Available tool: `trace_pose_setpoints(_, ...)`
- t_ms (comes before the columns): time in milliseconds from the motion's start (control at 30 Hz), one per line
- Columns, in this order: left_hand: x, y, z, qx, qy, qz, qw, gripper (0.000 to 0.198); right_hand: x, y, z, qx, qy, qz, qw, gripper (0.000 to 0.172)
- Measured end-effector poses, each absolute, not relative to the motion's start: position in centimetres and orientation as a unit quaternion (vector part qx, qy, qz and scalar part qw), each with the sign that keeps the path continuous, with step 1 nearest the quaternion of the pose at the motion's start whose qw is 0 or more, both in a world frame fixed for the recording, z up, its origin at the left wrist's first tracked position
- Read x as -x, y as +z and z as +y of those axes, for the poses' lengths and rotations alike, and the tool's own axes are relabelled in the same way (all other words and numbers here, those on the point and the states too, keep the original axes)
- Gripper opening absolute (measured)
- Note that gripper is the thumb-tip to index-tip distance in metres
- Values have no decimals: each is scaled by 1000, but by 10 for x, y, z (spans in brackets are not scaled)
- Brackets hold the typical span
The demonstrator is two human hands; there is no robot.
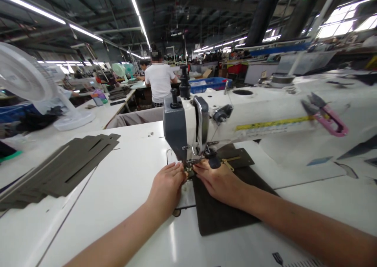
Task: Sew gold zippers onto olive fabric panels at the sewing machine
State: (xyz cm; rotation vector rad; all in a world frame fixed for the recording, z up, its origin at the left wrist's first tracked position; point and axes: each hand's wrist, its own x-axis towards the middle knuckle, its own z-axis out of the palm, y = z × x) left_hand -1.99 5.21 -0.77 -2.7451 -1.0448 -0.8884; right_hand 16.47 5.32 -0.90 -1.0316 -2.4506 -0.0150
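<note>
A dark olive-brown fabric panel lies on the sewing machine's bed, its edge under the presser foot. A brass zipper pull shows on its far part, beside a short zipper strip. My right hand rests over the panel just right of the foot, with fingers closed on the material near the needle. To the left of the foot, my left hand has its fingers bent together at the piece's narrow edge. Its fingertips are partly hidden, and the sewing machine head stands right above both hands.
A stack of cut dark pieces lies on the table at left. Behind it stands a white fan. Pink-handled thread snips rest against the machine arm. Farther back are a blue crate and a person in a white shirt.
</note>
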Motion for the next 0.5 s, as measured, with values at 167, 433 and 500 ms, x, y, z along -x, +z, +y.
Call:
trace_pose_setpoints(167,20,-8,54,894,-287,-339,55,19,-165,-10,56,380,-16,-891,246,24)
trace_pose_setpoints(433,20,-8,55,894,-289,-337,51,20,-166,-11,55,378,-5,-891,253,25)
trace_pose_setpoints(500,19,-7,55,895,-290,-335,48,20,-166,-11,56,374,-6,-891,258,25)
